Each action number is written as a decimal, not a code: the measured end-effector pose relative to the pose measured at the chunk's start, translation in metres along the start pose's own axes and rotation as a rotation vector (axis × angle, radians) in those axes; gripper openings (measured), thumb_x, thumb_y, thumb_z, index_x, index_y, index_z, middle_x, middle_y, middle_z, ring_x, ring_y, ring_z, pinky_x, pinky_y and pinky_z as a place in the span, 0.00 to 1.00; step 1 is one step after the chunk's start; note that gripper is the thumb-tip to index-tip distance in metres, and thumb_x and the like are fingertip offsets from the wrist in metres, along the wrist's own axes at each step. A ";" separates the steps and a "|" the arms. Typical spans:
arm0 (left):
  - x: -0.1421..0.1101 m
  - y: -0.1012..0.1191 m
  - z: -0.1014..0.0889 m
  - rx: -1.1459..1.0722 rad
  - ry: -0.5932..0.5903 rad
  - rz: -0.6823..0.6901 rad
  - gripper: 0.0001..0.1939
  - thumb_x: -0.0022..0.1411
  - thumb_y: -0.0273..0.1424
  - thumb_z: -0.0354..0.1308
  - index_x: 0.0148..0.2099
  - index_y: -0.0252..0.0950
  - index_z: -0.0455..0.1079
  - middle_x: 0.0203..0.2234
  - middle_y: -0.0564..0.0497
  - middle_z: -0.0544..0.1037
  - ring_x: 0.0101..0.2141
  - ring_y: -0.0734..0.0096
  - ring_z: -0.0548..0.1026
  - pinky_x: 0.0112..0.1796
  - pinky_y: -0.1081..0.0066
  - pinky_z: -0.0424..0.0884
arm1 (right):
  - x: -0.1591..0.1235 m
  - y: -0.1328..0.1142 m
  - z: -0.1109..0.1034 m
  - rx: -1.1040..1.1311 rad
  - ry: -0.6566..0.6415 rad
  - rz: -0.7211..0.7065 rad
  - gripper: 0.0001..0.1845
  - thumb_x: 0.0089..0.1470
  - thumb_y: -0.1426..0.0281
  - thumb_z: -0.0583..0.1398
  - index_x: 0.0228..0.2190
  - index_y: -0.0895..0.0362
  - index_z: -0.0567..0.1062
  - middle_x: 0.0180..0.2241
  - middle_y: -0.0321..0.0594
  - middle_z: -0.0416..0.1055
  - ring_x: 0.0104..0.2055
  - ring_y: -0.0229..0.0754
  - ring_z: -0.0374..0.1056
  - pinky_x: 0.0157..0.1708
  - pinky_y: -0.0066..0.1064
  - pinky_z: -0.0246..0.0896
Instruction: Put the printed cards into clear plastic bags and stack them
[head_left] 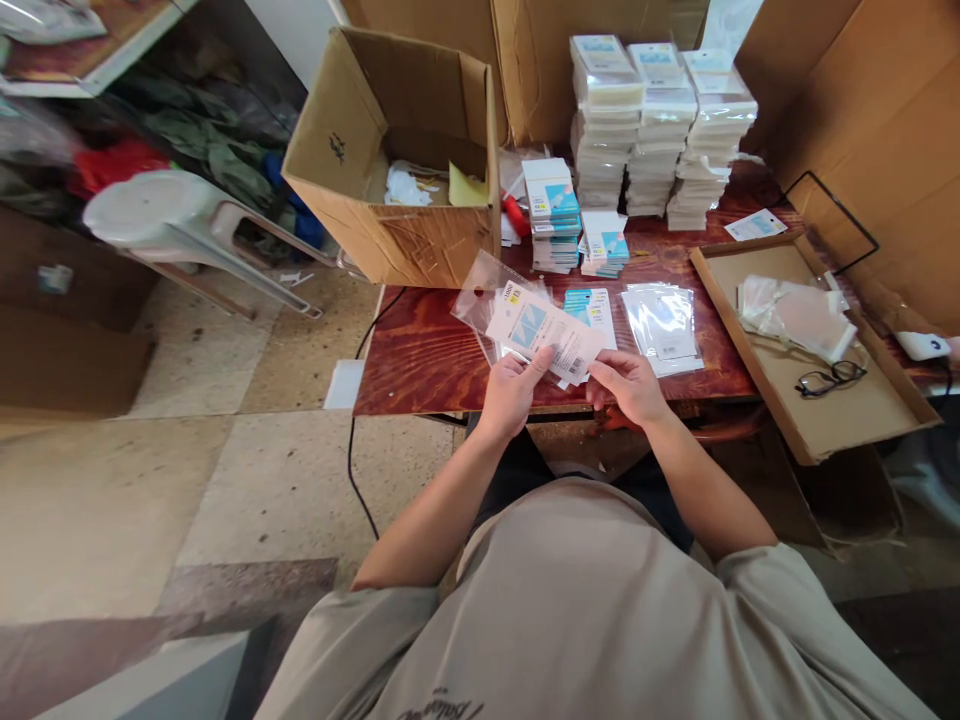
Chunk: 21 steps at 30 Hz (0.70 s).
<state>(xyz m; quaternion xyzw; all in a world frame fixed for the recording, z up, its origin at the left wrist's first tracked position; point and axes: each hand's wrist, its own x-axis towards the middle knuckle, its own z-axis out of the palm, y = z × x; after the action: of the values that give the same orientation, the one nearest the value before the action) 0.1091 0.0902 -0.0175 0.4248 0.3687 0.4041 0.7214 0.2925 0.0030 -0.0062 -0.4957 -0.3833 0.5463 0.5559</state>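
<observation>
A white and blue printed packaging card (534, 332) is tilted above the front edge of the table. My left hand (511, 392) pinches its lower edge, thumb on top. At its right end my right hand (628, 384) is closed, with thumb and fingers on the card's corner. A clear plastic bag (478, 283) sticks out past the card's left end; whether the card is partly inside it I cannot tell. Behind my right hand lie more blue and white cards (600, 312). To their right is a flat pile of clear bags (661, 325).
Stacks of cards (553, 215) and tall stacks of bagged cards (660, 120) stand at the back. An open cardboard box (420, 240) is at the left. A shallow carton (810, 420) on the right holds glasses (831, 378) and bags. A stool (161, 215) stands left.
</observation>
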 end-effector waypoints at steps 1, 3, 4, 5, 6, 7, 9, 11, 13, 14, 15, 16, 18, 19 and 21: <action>-0.001 -0.001 0.000 0.027 -0.004 0.009 0.28 0.51 0.54 0.79 0.37 0.34 0.81 0.29 0.45 0.85 0.39 0.53 0.86 0.41 0.61 0.83 | -0.001 0.000 0.004 -0.004 0.036 -0.004 0.27 0.51 0.45 0.73 0.33 0.56 0.81 0.23 0.36 0.77 0.21 0.37 0.71 0.19 0.26 0.69; -0.004 -0.001 0.002 0.081 -0.032 0.020 0.28 0.53 0.56 0.77 0.37 0.34 0.81 0.29 0.46 0.85 0.33 0.57 0.84 0.36 0.62 0.82 | -0.002 0.001 0.013 -0.024 0.085 0.011 0.30 0.46 0.43 0.75 0.32 0.57 0.81 0.24 0.38 0.78 0.22 0.40 0.73 0.17 0.28 0.70; -0.006 -0.002 0.003 0.109 -0.054 0.023 0.29 0.54 0.56 0.76 0.37 0.33 0.81 0.29 0.45 0.85 0.31 0.58 0.84 0.34 0.63 0.81 | -0.002 0.001 0.016 -0.041 0.114 0.025 0.31 0.45 0.42 0.75 0.32 0.57 0.81 0.23 0.39 0.78 0.22 0.40 0.73 0.17 0.28 0.69; -0.007 -0.002 0.004 0.134 -0.080 0.025 0.29 0.55 0.57 0.75 0.37 0.33 0.81 0.29 0.45 0.85 0.29 0.60 0.83 0.33 0.64 0.80 | -0.001 0.002 0.020 -0.061 0.151 0.038 0.31 0.45 0.41 0.75 0.31 0.57 0.80 0.22 0.38 0.77 0.20 0.39 0.71 0.16 0.28 0.69; -0.009 -0.002 0.005 0.152 -0.104 0.027 0.29 0.56 0.57 0.74 0.37 0.33 0.81 0.28 0.45 0.84 0.27 0.61 0.82 0.31 0.65 0.80 | 0.000 0.003 0.022 -0.081 0.197 0.044 0.31 0.45 0.41 0.75 0.29 0.57 0.79 0.20 0.37 0.75 0.18 0.38 0.69 0.16 0.28 0.68; -0.011 -0.002 0.007 0.162 -0.126 0.027 0.30 0.56 0.57 0.74 0.37 0.33 0.81 0.28 0.45 0.84 0.26 0.62 0.81 0.30 0.65 0.79 | 0.001 0.004 0.024 -0.094 0.248 0.042 0.31 0.44 0.41 0.75 0.27 0.57 0.78 0.18 0.36 0.74 0.17 0.37 0.67 0.16 0.28 0.67; -0.014 -0.002 0.009 0.153 -0.146 0.018 0.30 0.56 0.58 0.74 0.37 0.33 0.81 0.27 0.46 0.84 0.25 0.62 0.81 0.29 0.66 0.79 | 0.004 0.006 0.027 -0.097 0.346 0.018 0.32 0.39 0.43 0.78 0.24 0.56 0.75 0.18 0.34 0.73 0.17 0.36 0.66 0.17 0.28 0.67; -0.014 -0.003 0.010 0.122 -0.128 0.002 0.29 0.56 0.57 0.75 0.38 0.33 0.81 0.26 0.46 0.83 0.25 0.62 0.81 0.28 0.66 0.78 | 0.006 0.007 0.026 -0.087 0.391 -0.010 0.32 0.36 0.45 0.80 0.23 0.55 0.73 0.20 0.34 0.75 0.19 0.37 0.69 0.19 0.28 0.68; -0.013 -0.004 0.009 0.096 -0.096 -0.016 0.28 0.54 0.55 0.76 0.38 0.34 0.80 0.25 0.47 0.82 0.23 0.63 0.80 0.26 0.67 0.77 | 0.007 0.007 0.022 -0.070 0.364 -0.018 0.31 0.39 0.44 0.78 0.26 0.54 0.75 0.24 0.35 0.77 0.22 0.39 0.72 0.22 0.29 0.70; -0.012 -0.004 0.007 0.094 -0.091 -0.025 0.28 0.54 0.54 0.77 0.38 0.34 0.80 0.24 0.47 0.82 0.22 0.64 0.79 0.26 0.68 0.76 | 0.007 0.006 0.019 -0.071 0.336 -0.014 0.31 0.41 0.43 0.77 0.29 0.54 0.77 0.25 0.35 0.78 0.23 0.39 0.73 0.23 0.29 0.71; -0.011 -0.004 0.006 0.104 -0.100 -0.033 0.27 0.53 0.53 0.78 0.37 0.34 0.80 0.24 0.47 0.81 0.22 0.66 0.78 0.26 0.68 0.76 | 0.007 0.005 0.017 -0.080 0.318 -0.009 0.30 0.43 0.42 0.76 0.32 0.54 0.78 0.26 0.35 0.79 0.23 0.40 0.73 0.23 0.30 0.72; -0.011 -0.003 0.005 0.120 -0.113 -0.035 0.26 0.52 0.52 0.79 0.36 0.33 0.80 0.24 0.47 0.81 0.22 0.67 0.77 0.27 0.69 0.76 | 0.007 0.004 0.015 -0.098 0.320 -0.008 0.30 0.45 0.42 0.75 0.33 0.54 0.79 0.26 0.35 0.79 0.23 0.40 0.73 0.23 0.30 0.72; -0.011 -0.004 0.005 0.160 -0.151 -0.037 0.24 0.52 0.49 0.79 0.35 0.33 0.79 0.25 0.47 0.81 0.23 0.69 0.76 0.28 0.70 0.75 | 0.006 0.003 0.013 -0.165 0.369 -0.027 0.28 0.46 0.43 0.75 0.30 0.55 0.78 0.26 0.35 0.78 0.23 0.39 0.72 0.23 0.30 0.71; -0.011 -0.004 0.006 0.182 -0.174 -0.042 0.23 0.53 0.48 0.79 0.34 0.34 0.79 0.25 0.48 0.81 0.23 0.69 0.75 0.27 0.70 0.73 | 0.006 0.002 0.013 -0.197 0.388 -0.041 0.28 0.48 0.44 0.75 0.28 0.55 0.77 0.25 0.35 0.77 0.22 0.38 0.71 0.23 0.29 0.70; -0.011 -0.006 0.010 0.224 -0.220 -0.065 0.22 0.55 0.48 0.77 0.32 0.35 0.77 0.23 0.49 0.79 0.22 0.72 0.72 0.25 0.71 0.69 | 0.005 0.001 0.011 -0.226 0.379 -0.063 0.27 0.50 0.44 0.74 0.29 0.55 0.78 0.24 0.35 0.76 0.23 0.38 0.71 0.24 0.29 0.69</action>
<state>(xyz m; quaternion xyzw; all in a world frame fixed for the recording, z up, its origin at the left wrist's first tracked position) 0.1146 0.0755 -0.0172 0.5321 0.3437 0.2877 0.7183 0.2823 0.0098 -0.0055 -0.6363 -0.3461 0.3795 0.5756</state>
